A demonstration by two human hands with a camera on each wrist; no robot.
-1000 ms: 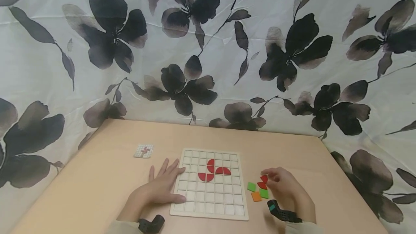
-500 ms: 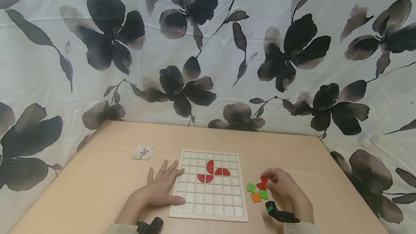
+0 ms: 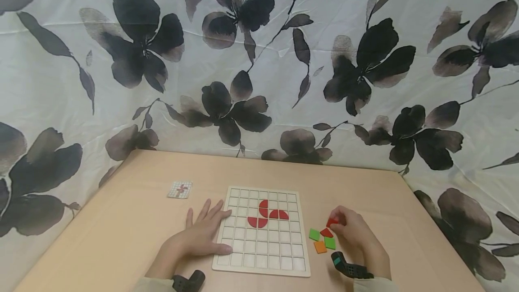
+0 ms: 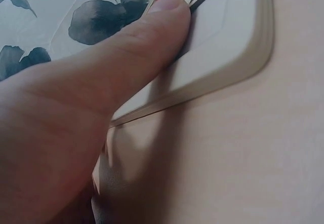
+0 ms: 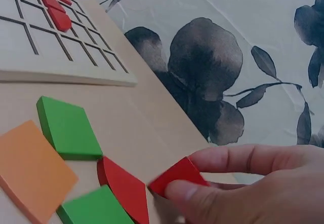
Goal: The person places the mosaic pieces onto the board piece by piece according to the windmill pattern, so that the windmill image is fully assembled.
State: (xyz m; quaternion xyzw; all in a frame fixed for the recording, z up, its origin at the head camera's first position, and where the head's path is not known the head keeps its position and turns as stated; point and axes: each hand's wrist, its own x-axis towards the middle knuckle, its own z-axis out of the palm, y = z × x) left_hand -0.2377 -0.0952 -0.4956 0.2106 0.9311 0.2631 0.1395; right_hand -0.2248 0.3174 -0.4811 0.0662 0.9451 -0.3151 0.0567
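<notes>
1. Right wrist view: R hand (image 5: 258,191), lower right of frame, pinches the held red piece (image 5: 179,178) btwn thumb & finger; tips narrow, drawn in on it.
2. Held pc: low, just right of ctr; its left corner just beside the loose red piece (image 5: 124,188), which lies on the table (image 3: 121,229).
3. Lower left, same view: upper green tile (image 5: 71,130), lower green tile (image 5: 96,209) & orange tile (image 5: 35,171), bunched w/ the loose pc.
4. L hand (image 3: 198,235), head view, lower left of ctr: fingers spread wide, thumb & index tip on the board (image 3: 273,249) at its left edge. Left wrist view: thumb lies on top, nr a rounded corner.
5. Board: lower ctr of head view, pale, gridded, flat. Six red quarters (image 3: 252,222) in its upper middle, paired as 3 half-rounds: top one bulges left, right one up, lower left one down.
6. Small card (image 3: 180,189), above L hand in head view: grid w/ red pattern.
7. Wrists: dk right band (image 3: 352,268), dk left band (image 3: 189,281); pale sleeves (image 3: 375,285) at bottom edge.
8. Behind: white cloth (image 3: 292,111) w/ dk flowers, across top of frame.
</notes>
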